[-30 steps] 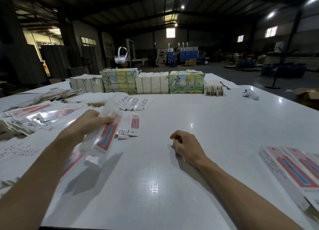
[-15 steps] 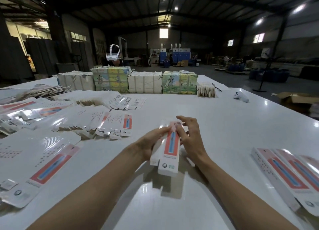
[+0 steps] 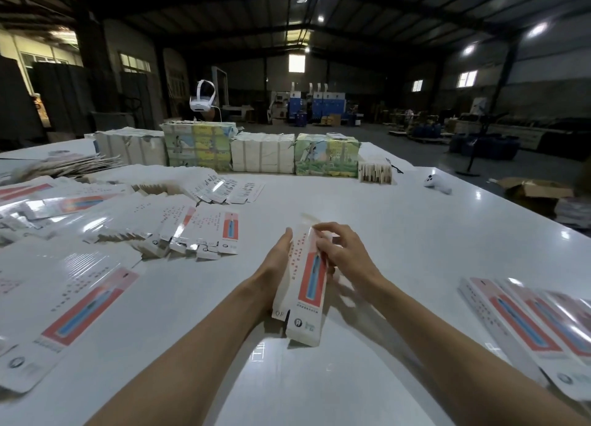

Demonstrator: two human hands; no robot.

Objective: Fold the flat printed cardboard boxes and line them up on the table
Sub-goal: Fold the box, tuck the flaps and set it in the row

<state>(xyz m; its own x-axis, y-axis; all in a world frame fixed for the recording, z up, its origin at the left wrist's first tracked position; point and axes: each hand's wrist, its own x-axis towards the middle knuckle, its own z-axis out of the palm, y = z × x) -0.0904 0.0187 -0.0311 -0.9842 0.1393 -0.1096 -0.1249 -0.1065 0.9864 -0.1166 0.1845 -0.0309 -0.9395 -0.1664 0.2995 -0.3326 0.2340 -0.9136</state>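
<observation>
dim warehouse light falls on the long white bench (image 3: 415, 249). a second ago the left hand (image 3: 277, 261) was lifting one piece off the flat blanks (image 3: 192, 227) at ten o'clock while the right hand (image 3: 348, 256) rested idle. now both meet mid-bench, and that piece has opened into a slim box (image 3: 308, 285), held over the bench with its far end towards twelve. the left fingers lie straight along its left side, thumb hidden. the right fingers curl and pinch near its upper end, by a loose flap. i'd say the sleeve is squared and the end flaps come next. finished boxes (image 3: 524, 323) lie in a row at four o'clock, likely where this one goes.
</observation>
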